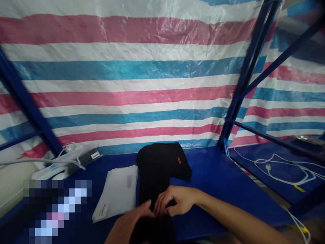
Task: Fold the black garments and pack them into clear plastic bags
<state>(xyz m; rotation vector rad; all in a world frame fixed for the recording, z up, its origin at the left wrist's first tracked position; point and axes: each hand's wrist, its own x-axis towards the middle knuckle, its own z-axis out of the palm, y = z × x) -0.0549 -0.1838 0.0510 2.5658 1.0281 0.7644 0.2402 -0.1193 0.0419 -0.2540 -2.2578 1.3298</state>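
Observation:
A black cloth garment (159, 159) with small orange lettering lies on the blue tabletop (210, 189), its lower part running toward the front edge. My right hand (175, 201) has its fingers curled and pressed on the black cloth. Close beside it on the left, my left hand (142, 211) touches the same cloth; its fingers are partly hidden and blurred. More dark cloth is bunched below both hands at the bottom of the view.
A stack of white papers (118, 193) lies left of the garment. Further left are a power strip (86, 159) with cables and a pixelated area. Blue metal posts (238, 88) frame a striped sheet (139, 71). White cables (286, 173) lie at the right.

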